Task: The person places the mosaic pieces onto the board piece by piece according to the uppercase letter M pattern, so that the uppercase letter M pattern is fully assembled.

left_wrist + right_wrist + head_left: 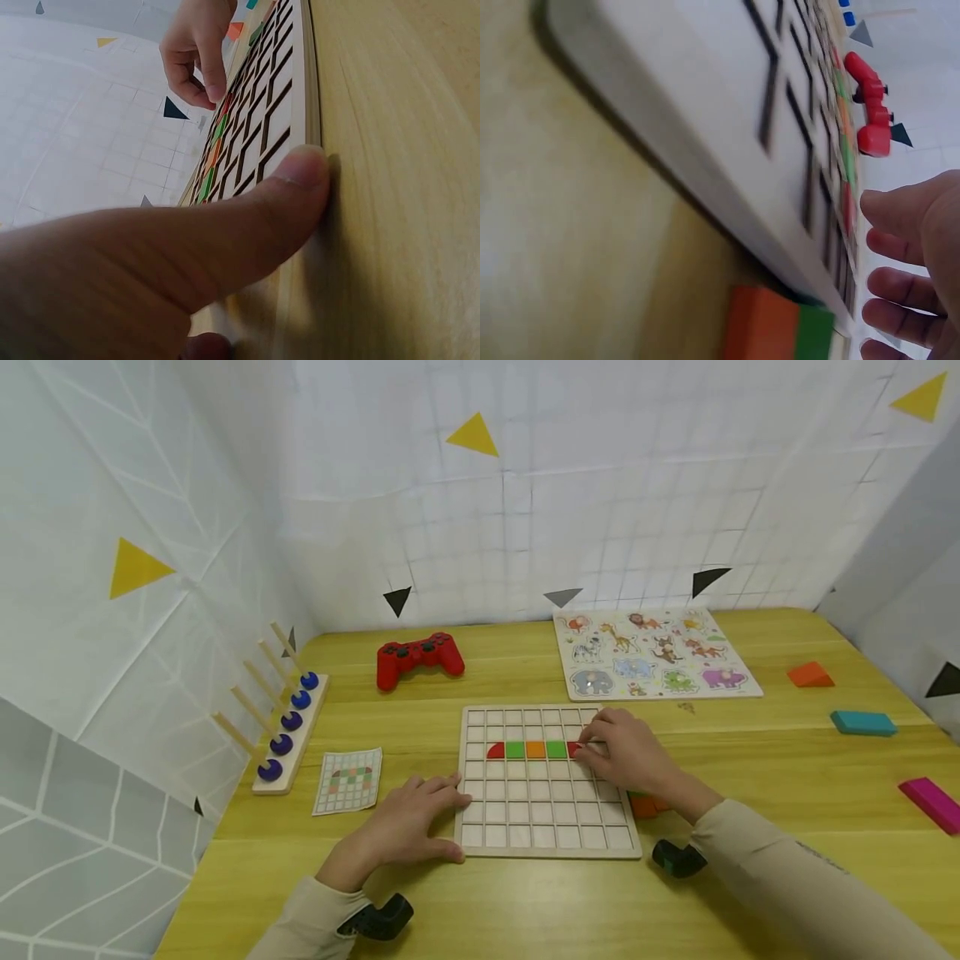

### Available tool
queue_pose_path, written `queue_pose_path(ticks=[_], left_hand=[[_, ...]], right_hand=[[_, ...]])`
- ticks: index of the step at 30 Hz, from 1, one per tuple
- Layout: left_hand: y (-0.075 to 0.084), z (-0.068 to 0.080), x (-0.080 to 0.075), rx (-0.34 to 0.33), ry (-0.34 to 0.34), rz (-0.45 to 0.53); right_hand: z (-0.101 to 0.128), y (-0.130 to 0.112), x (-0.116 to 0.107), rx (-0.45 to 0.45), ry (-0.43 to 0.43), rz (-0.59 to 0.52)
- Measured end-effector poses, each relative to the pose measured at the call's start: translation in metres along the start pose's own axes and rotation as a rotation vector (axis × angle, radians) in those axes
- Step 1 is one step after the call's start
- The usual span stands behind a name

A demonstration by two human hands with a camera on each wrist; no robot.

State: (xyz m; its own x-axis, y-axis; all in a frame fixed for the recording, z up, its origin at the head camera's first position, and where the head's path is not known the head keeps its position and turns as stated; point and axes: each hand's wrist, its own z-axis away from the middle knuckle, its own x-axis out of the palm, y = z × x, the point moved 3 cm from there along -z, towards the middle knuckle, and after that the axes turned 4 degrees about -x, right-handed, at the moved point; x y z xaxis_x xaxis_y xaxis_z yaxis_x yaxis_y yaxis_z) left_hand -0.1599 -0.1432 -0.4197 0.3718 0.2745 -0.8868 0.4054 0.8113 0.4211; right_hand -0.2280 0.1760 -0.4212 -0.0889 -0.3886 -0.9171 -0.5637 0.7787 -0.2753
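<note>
A pale wooden grid board (540, 812) lies on the table. One of its upper rows carries a red rounded piece (496, 750), a green square (515, 750), an orange square (536, 749), another green square (556, 749) and a red piece (573, 749) at the right end. My right hand (626, 750) is over the board's right side, thumb and fingertips right at that end piece, which lies in its cell. Along the board's left edge rests my left hand (405, 822), fingers spread and thumb (300, 169) against the near corner.
Orange and green blocks (769, 326) sit beside the board's right edge, partly under my right wrist. A pattern card (347, 781) and peg stand (288, 752) are left. Behind lie a red game controller (420, 657) and animal puzzle (652, 656). Several coloured blocks (862, 722) lie far right.
</note>
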Motion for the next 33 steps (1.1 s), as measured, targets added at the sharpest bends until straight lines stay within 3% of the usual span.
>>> queue_pose_path(ticks=[6, 11, 18, 23, 33], left_hand=[[0.001, 0.0, 0.0, 0.016, 0.002, -0.004], [0.001, 0.001, -0.003, 0.017, 0.018, -0.011], [0.001, 0.001, -0.002, 0.017, 0.013, -0.007], [-0.001, 0.0, 0.002, 0.019, 0.013, -0.024], [-0.002, -0.001, 0.003, 0.01, 0.013, -0.015]], right_hand=[[0.02, 0.015, -0.018, 0.044, 0.067, -0.008], [0.043, 0.029, -0.028, 0.07, 0.029, -0.014], [0.065, 0.033, -0.034, -0.043, 0.042, 0.008], [0.069, 0.031, -0.034, -0.126, 0.07, 0.023], [0.066, 0.027, -0.031, -0.081, -0.052, 0.046]])
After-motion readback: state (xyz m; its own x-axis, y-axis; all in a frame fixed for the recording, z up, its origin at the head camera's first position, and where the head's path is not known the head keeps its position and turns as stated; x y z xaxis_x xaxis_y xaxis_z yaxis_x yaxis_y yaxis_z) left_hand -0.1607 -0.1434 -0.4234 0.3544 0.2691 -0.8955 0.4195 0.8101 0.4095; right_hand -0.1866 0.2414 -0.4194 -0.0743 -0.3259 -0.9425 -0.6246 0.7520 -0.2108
